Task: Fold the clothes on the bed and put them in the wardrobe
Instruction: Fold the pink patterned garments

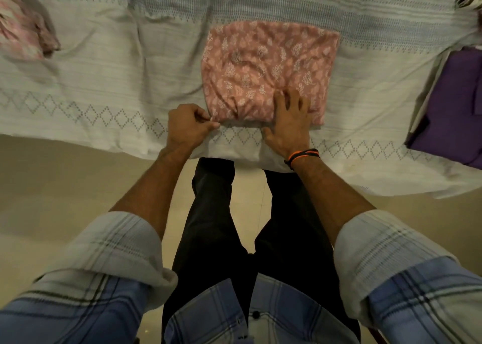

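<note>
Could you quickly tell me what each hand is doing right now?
Left hand: pinching the near corner of the pink floral garment.
Right hand: open, fingers spread, pressing on the garment.

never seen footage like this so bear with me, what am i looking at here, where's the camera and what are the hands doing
There is no machine here. A person wears one wide-angle camera on the head, so the single picture looks down past their own arms and dark trousers to a bed.

The bed is covered by a pale patterned bedsheet. In the middle lies a pink floral garment, already folded into a rough square. The left hand has its fingers curled, pinching the garment's near left corner. The right hand, with a cord bracelet on its wrist, presses flat on the near edge with fingers spread.

At the right edge sits a folded purple garment. At the far left lies a crumpled pink garment, not yet folded.
</note>
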